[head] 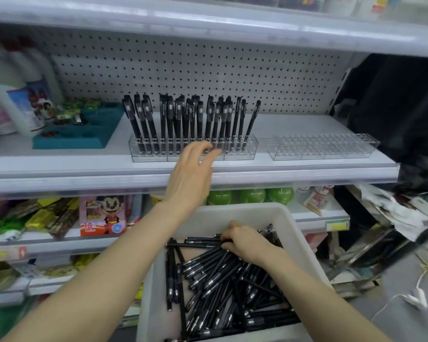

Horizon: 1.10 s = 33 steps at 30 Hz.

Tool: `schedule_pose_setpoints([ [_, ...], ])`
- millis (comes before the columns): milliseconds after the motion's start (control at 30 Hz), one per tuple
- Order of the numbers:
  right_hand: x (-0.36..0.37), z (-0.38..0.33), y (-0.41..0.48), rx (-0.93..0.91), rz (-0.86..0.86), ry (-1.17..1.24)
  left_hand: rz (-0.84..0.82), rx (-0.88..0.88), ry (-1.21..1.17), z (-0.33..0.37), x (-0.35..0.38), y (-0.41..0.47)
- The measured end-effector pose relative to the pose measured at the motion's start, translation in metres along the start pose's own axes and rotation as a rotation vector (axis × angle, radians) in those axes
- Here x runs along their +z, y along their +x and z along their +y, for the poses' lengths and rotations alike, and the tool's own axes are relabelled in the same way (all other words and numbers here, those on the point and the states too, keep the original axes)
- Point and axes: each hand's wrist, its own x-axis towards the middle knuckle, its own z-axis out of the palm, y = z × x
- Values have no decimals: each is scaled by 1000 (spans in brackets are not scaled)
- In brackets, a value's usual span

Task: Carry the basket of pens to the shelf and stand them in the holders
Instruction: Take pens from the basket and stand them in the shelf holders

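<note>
A shop aisle of white metal shelf [59, 166] boards backed by pegboard [208, 70]: nearest, the smooth white plastic basket [245, 208] holds a tangled heap of slim black pens [220, 280], and the right hand [245, 240] digs in, fingers curled round a few. Higher, the left hand [193, 169] reaches with loose, straight fingers to the clear acrylic holder [240, 154], where standing pens [183, 119] lean. A careless brush could likely skid that light, slick box or topple the row; further right, the second holder [319, 149] sits unfilled.

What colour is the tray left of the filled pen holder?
The tray is teal; head view.
</note>
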Motion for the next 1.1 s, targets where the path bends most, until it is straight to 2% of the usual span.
schedule_pose_setpoints([
  [67,0,0,4,7,8,1,-60,9,-73,13,4,-23],
  [133,0,1,8,8,24,13,-205,-32,-117,20,13,-50],
  [200,0,1,9,0,36,17,-419,-135,-107,22,24,-76],
  [300,2,4,7,-19,88,23,-773,-249,30,20,33,-101],
  [367,4,5,6,-23,117,27,-868,-271,81,15,33,-104],
  [433,4,3,5,-24,134,28,-880,-275,92,11,31,-102],
  [533,2,0,4,-25,157,20,-840,-252,120,13,30,-100],
  [667,-12,5,-4,-41,231,36,-657,-181,126,18,23,-89],
  [800,-28,3,-15,-104,369,269,-542,-41,113,38,10,-61],
  [867,-38,6,-17,-95,454,345,-426,-31,50,44,4,-45],
  [967,-59,19,-19,-71,545,310,-221,-60,-80,41,-7,-19],
  [1100,-85,24,-20,-101,660,287,-29,-48,-40,21,-8,17],
])
